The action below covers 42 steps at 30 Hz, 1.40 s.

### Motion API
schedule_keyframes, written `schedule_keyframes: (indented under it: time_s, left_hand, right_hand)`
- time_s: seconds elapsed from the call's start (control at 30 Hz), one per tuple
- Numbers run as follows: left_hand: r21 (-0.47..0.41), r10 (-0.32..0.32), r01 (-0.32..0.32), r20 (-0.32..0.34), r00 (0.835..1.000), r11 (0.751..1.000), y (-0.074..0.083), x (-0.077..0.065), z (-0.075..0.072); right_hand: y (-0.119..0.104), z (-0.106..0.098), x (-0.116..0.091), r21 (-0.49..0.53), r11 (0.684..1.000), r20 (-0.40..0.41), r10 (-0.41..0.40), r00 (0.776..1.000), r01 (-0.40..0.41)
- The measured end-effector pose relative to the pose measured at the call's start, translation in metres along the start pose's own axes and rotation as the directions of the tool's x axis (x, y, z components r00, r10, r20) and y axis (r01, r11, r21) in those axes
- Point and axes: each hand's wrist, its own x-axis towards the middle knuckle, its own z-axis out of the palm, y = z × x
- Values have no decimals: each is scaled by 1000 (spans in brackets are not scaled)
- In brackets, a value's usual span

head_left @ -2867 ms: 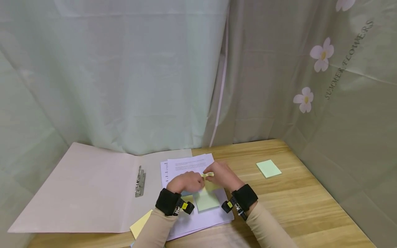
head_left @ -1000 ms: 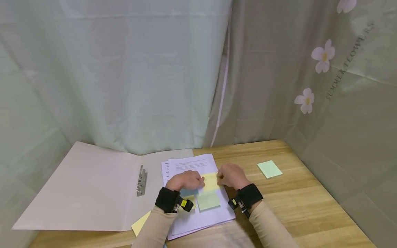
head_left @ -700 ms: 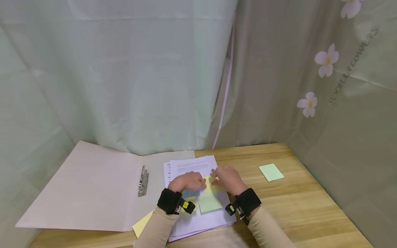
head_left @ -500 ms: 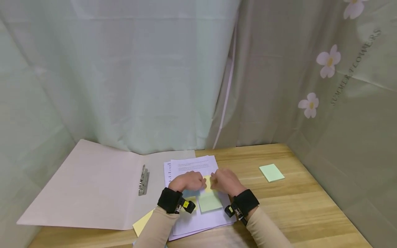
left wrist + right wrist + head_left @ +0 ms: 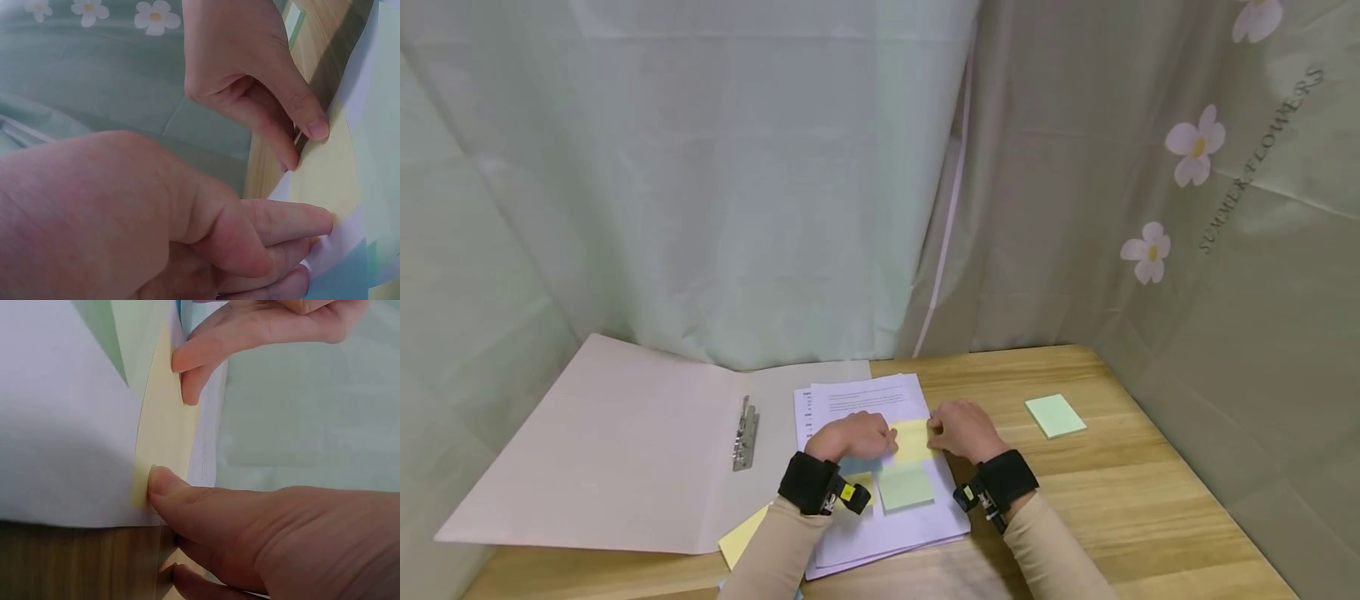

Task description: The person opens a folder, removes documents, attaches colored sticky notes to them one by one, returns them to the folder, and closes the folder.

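A yellow sticky note [image 5: 912,442] lies on the stack of printed sheets [image 5: 917,533]. My left hand [image 5: 857,435] touches its left edge; in the left wrist view the index finger [image 5: 294,220] reaches onto it. My right hand [image 5: 966,429] is at its right edge, and in the right wrist view the thumb [image 5: 165,482] presses on the note near the paper's edge. Nearer me is a light green sticky note [image 5: 906,489], its edge lifted. A blue note [image 5: 859,467] and another yellow note [image 5: 867,483] are partly hidden by my left hand and wrist camera.
On the left lies an open ring binder [image 5: 617,450] with a metal clip [image 5: 746,437]; the sheets overlap its right cover. A green sticky pad [image 5: 1056,416] sits on the wooden table [image 5: 1120,492]. Partly under my left sleeve is a yellow pad [image 5: 741,533]. Curtains [image 5: 760,192] hang behind.
The yellow note, earlier bent between both hands, now lies flat on the paper. My right hand moved left across it, then back to its right edge. The left hand stayed at the left edge.
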Motion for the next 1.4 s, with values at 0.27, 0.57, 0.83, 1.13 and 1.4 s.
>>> schedule_keyframes:
  time_s: [0.27, 0.57, 0.83, 1.13, 1.4]
  left_hand:
    - [8, 6, -5, -12, 1000, 1000, -21, 25, 17]
    - [19, 42, -41, -22, 999, 999, -42, 46, 27]
    - [-15, -31, 31, -21, 999, 999, 16, -8, -6]
    - [82, 124, -115, -106, 987, 990, -26, 46, 28]
    - [218, 157, -131, -106, 982, 967, -33, 69, 45]
  right_hand:
    - [35, 42, 23, -2, 996, -123, -84, 989, 84]
    - [15, 32, 20, -64, 976, -50, -213, 976, 209]
    - [-2, 2, 1, 57, 998, 73, -8, 997, 3]
    - [36, 33, 17, 9, 988, -10, -152, 988, 152]
    - [61, 65, 39, -73, 992, 11, -98, 995, 98]
